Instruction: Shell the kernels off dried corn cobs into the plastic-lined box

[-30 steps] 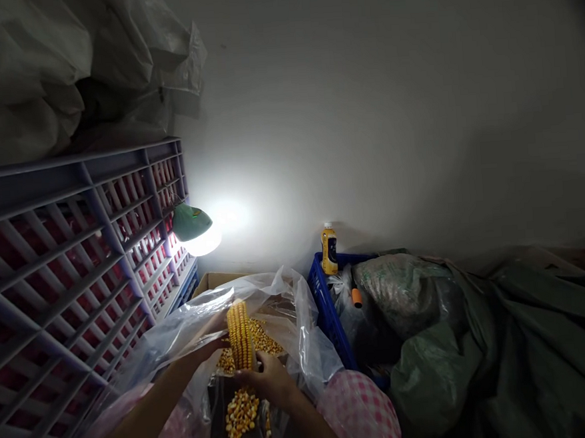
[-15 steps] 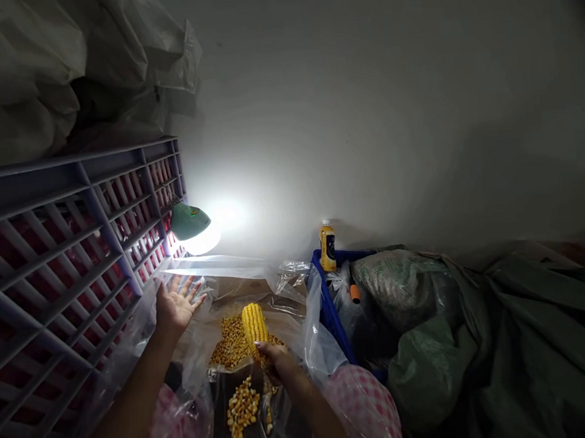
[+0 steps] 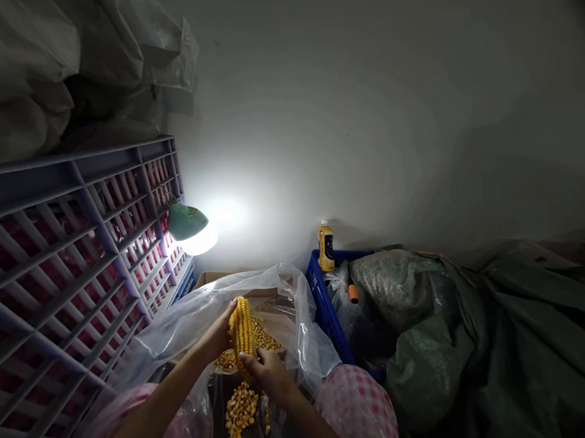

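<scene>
Both my hands hold one yellow corn cob (image 3: pixel 241 326), upright and slightly tilted, its rows of kernels showing. My left hand (image 3: pixel 223 332) is closed on its upper left side, and part of the fingers is hidden behind it. Lower down on the right, my right hand (image 3: pixel 269 371) grips it with the thumb across the front. Beneath and behind the cob, loose corn kernels (image 3: pixel 265 337) lie in a clear plastic bag (image 3: pixel 179 320). A nearer heap of paler kernels (image 3: pixel 240 409) rests on a dark part of the plastic between my knees.
A lit green-capped lamp (image 3: pixel 190 227) hangs from a stacked purple crate (image 3: pixel 114 241) at left. To the right, a blue basket (image 3: pixel 329 313) holds plastic bags and an orange-ended object (image 3: pixel 353 293). A yellow bottle (image 3: pixel 326 247) stands at its corner by the wall. Green sheeting (image 3: pixel 521 336) lies farther right.
My left hand, earlier open and apart at the left by the bag's edge, has come across to the cob and closed on it. The bag's far left edge has shifted.
</scene>
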`<state>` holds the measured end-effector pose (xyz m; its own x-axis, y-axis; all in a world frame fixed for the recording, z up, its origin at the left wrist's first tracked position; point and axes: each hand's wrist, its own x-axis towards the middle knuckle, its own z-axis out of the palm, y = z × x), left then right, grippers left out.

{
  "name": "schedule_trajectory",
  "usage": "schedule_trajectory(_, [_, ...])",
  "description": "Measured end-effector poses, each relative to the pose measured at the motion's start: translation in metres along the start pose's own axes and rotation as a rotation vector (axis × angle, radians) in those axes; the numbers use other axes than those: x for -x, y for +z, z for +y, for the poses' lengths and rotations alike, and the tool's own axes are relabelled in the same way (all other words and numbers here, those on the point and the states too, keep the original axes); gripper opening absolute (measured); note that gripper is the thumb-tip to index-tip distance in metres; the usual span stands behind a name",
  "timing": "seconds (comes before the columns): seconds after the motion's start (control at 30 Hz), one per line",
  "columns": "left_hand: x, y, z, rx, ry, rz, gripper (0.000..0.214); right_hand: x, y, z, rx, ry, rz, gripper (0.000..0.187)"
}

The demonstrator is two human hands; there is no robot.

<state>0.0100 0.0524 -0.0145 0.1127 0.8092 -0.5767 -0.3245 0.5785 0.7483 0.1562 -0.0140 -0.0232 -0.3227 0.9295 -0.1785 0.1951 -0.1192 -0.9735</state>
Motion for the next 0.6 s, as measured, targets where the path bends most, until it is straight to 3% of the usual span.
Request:
schedule_trajectory(0.1, [-0.001, 0.001, -0.006, 0.134, 0.019, 0.057, 0.030, 0.003, 0.008, 0.000, 0.309, -0.012, -0.005, 0.038])
schedule_trajectory(0.2, [0.001, 0.003, -0.009, 0.177, 0.031, 0.092, 0.025, 0.002, 0.012, -0.002, 0.469, 0.047, 0.005, 0.047])
schedule_trajectory(0.33, [0.006, 0.011, -0.011, 0.158, 0.094, 0.062, 0.030, -0.003, 0.012, -0.002, 0.439, 0.122, 0.025, 0.063])
schedule_trajectory(0.47, [0.010, 0.017, -0.014, 0.188, 0.136, -0.021, 0.034, -0.006, 0.013, -0.002, 0.351, 0.124, 0.080, 0.058])
schedule_trajectory(0.6, [0.012, 0.020, -0.018, 0.190, 0.096, 0.023, 0.028, -0.007, 0.018, -0.004, 0.398, 0.173, 0.134, 0.051])
